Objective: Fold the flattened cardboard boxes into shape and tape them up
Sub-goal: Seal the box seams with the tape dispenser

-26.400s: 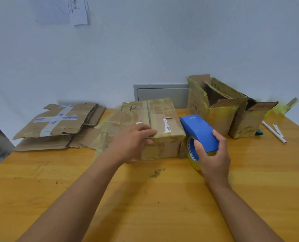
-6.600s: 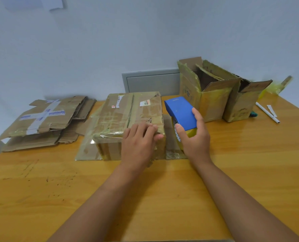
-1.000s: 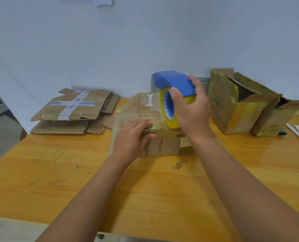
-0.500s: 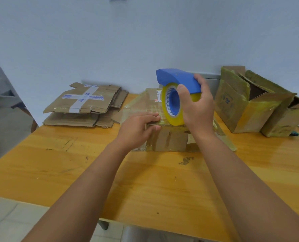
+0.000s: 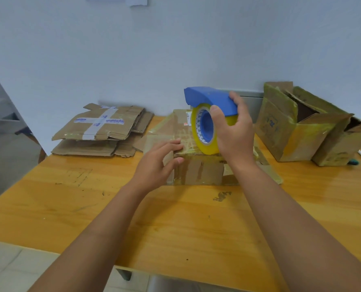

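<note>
The table (image 5: 70,207) is glossy varnished wood, scuffed in spots – the box (image 5: 198,169) on it is matt brown cardboard under shiny clear tape; the tape dispenser (image 5: 211,100) is smooth blue plastic – the flattened boxes (image 5: 99,127) far left are rough, creased cardboard

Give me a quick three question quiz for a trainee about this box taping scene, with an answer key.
1. True or false: the right hand grips the tape dispenser.
2. Where does the left hand rest? A) on the flattened cardboard stack B) on the near top edge of the box being taped C) on the bare table
3. Fill in: the two open boxes stand to the ___ of the box being taped.

Key: 1 true; 2 B; 3 right
</note>
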